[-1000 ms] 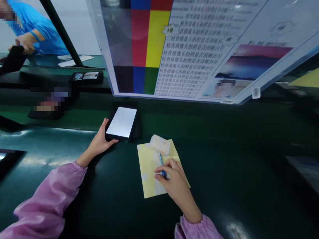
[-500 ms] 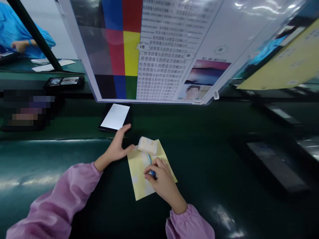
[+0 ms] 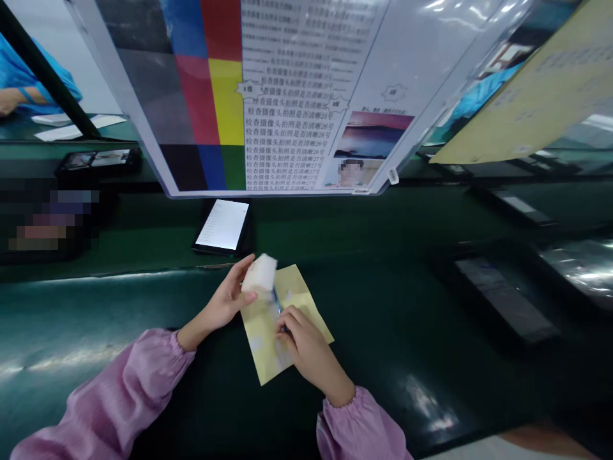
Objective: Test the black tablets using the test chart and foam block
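My left hand [image 3: 228,298] grips a small white block [image 3: 260,275], lifted and blurred above the top edge of a yellow sheet [image 3: 299,299] on the dark green table. My right hand [image 3: 303,343] rests on the sheet, fingers pinched round a thin blue pen [image 3: 278,304] whose tip points toward the block. Just beyond, a tablet with a lit white screen [image 3: 223,224] lies flat under the hanging chart. Both my sleeves are pink.
A large laminated colour and text chart [image 3: 268,89] hangs tilted overhead. Dark devices [image 3: 498,297] lie on the table at right, another phone [image 3: 98,158] at back left. A person in blue [image 3: 19,89] is at far left. A yellow board [image 3: 536,83] hangs at upper right.
My left hand left the tablet, came across to the yellow sheet and picked up the white block. The view has shifted to the right. My right hand stays on the sheet with the pen.
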Demonstrator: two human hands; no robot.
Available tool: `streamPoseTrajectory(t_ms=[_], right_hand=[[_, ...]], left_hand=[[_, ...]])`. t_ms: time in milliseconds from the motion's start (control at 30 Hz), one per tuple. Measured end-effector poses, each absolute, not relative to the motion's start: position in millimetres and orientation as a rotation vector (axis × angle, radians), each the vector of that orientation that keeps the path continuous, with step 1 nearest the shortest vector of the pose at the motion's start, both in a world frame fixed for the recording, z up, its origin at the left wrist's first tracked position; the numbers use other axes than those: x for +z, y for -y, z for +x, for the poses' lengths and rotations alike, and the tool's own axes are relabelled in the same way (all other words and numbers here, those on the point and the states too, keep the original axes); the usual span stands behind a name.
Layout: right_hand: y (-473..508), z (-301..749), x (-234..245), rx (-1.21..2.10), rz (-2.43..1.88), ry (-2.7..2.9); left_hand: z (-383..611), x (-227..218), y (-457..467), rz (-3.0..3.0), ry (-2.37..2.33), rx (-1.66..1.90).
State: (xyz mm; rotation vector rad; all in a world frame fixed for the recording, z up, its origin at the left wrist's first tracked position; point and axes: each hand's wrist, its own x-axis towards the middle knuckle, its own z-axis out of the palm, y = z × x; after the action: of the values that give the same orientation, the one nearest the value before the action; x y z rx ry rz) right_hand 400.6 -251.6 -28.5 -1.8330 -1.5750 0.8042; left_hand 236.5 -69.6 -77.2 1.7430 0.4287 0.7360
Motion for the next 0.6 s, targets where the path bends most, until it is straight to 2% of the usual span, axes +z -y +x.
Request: streamPoseTrajectory(t_ms=[233, 467, 600], right_hand=[[254, 410, -25, 0.895, -1.739, 1.425], [250, 400, 26, 0.949, -1.639, 1.209], [244, 392, 39, 0.961, -1.687, 1.223]], left_hand=[[210, -77, 91, 1.638, -0.366, 0.558], [210, -76, 92, 1.657, -0.332, 0.492], [208, -78, 92, 1.687, -0.317, 0.48]])
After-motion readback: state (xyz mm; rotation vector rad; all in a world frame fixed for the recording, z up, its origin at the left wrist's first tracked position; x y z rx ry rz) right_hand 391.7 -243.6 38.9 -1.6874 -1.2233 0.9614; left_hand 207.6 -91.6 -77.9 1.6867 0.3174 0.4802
